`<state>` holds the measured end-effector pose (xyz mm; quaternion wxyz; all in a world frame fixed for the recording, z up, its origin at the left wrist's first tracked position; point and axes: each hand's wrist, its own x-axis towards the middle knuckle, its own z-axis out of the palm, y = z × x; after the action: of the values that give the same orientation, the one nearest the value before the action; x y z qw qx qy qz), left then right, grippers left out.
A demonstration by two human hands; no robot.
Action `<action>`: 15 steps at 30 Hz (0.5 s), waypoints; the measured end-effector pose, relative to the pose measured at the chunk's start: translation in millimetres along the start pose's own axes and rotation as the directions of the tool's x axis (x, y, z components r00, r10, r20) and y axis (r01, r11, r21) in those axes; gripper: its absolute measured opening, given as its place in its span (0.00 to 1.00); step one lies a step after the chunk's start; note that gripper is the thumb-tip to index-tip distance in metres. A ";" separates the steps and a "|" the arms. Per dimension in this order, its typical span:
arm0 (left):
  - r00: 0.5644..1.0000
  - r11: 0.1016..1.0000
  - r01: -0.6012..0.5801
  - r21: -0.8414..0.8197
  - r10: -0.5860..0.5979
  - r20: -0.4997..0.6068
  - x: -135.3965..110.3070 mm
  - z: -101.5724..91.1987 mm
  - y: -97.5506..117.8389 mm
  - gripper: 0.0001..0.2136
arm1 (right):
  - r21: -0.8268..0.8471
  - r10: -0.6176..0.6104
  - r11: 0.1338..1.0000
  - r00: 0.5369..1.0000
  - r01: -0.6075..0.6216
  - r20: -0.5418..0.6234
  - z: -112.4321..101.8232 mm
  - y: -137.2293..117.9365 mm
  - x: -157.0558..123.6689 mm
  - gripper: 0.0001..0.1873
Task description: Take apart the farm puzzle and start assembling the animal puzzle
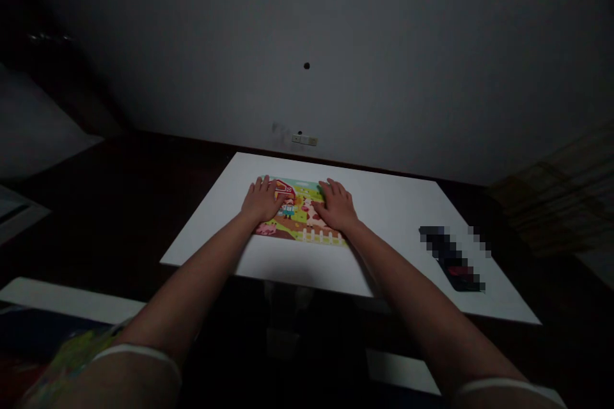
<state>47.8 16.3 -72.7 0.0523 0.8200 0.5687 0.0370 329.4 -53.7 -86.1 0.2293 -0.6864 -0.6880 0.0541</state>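
Observation:
A flat, colourful farm picture (298,220) lies on the white table, with a red barn, a cow, a pig and a white fence printed on it. Whether it is a puzzle, a board or a sheet, I cannot tell. My left hand (261,200) rests flat over its left side, fingers spread and pointing away from me. On the opposite side, my right hand (338,206) lies flat across the right edge, its fingers also apart and its thumb towards the cow. Each palm covers part of the print, and neither hand grips anything.
The white table (384,204) stands close to a grey wall with a socket plate (304,140) low on it. A dark, pixelated object (453,262) lies near the table's right end. White bench-like surfaces (71,300) flank me below the table. The room is dim.

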 end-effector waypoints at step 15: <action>1.000 1.000 0.012 -0.008 -0.012 0.015 20.2 -4.0 7.0 0.42 | -0.177 -0.034 0.981 0.971 0.078 0.235 4.8 17.5 34.8 0.45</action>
<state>60.9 33.0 -67.9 0.0600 0.8167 0.5731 0.0326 345.3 -18.0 -88.8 0.0845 -0.6740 -0.7312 0.0627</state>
